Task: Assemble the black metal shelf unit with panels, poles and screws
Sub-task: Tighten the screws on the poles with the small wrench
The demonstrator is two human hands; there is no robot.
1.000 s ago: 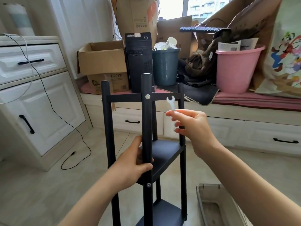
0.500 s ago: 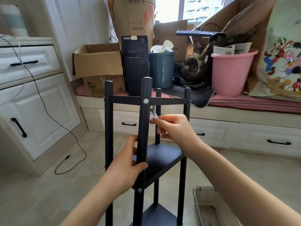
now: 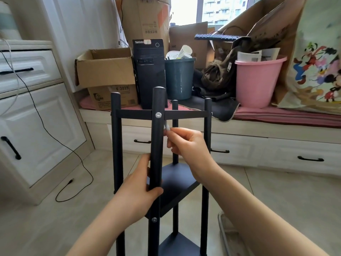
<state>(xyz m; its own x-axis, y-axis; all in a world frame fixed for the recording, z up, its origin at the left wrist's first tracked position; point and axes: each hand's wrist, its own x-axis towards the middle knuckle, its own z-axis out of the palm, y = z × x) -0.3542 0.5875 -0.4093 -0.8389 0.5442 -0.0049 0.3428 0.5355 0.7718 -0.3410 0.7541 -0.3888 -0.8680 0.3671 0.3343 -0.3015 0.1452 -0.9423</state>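
Step in hand: tightening the top panel's joint on the near pole (image 3: 156, 145), by my reading; the shelf unit (image 3: 162, 115) already stands on the floor with all four poles and lower panels fitted.
Left hand (image 3: 140, 189): fingers wrapped around the near pole above the middle panel (image 3: 177, 180), steadying it.
Right hand (image 3: 188, 145): fingers pinch a small white wrench (image 3: 167, 126), its head hidden behind the pole just below the top screw (image 3: 158, 115).
Next move: probably seating the wrench on a nut behind the pole, though that side is hidden, then turning while the left hand braces.
Writing: "ThinkCentre" on the black computer tower (image 3: 149, 71); "K 2019" on the cardboard box (image 3: 107, 74) on the window seat.
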